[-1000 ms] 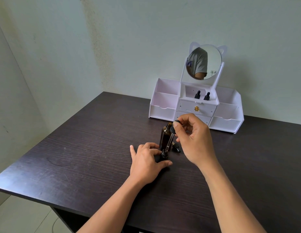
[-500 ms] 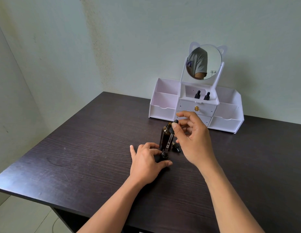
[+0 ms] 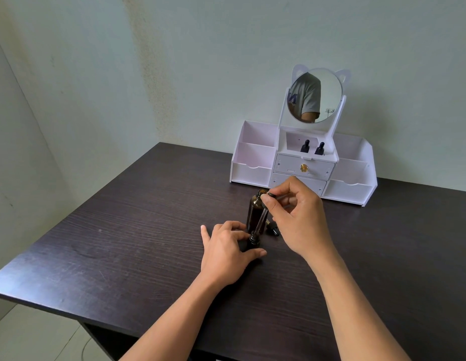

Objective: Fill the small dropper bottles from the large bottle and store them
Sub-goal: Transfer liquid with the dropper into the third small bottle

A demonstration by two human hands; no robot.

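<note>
A large amber bottle (image 3: 255,212) stands uncapped on the dark table. Just in front of it my left hand (image 3: 226,250) grips a small dark dropper bottle (image 3: 253,242) standing on the table. My right hand (image 3: 297,217) pinches the black bulb of a glass dropper (image 3: 261,218), whose tip sits in the small bottle's neck. A black cap (image 3: 274,229) lies on the table beside the large bottle. Two small dropper bottles (image 3: 312,147) stand in the middle top compartment of the white organizer (image 3: 252,173).
The white organizer at the back of the table has open side bins, two drawers and a round cat-ear mirror (image 3: 314,96) reflecting a person's shirt and arm. The dark table (image 3: 138,230) ends at a front edge near me and a left edge by the wall.
My right hand has lowered and curled tighter over the dropper bulb. My left hand and both bottles have stayed in place.
</note>
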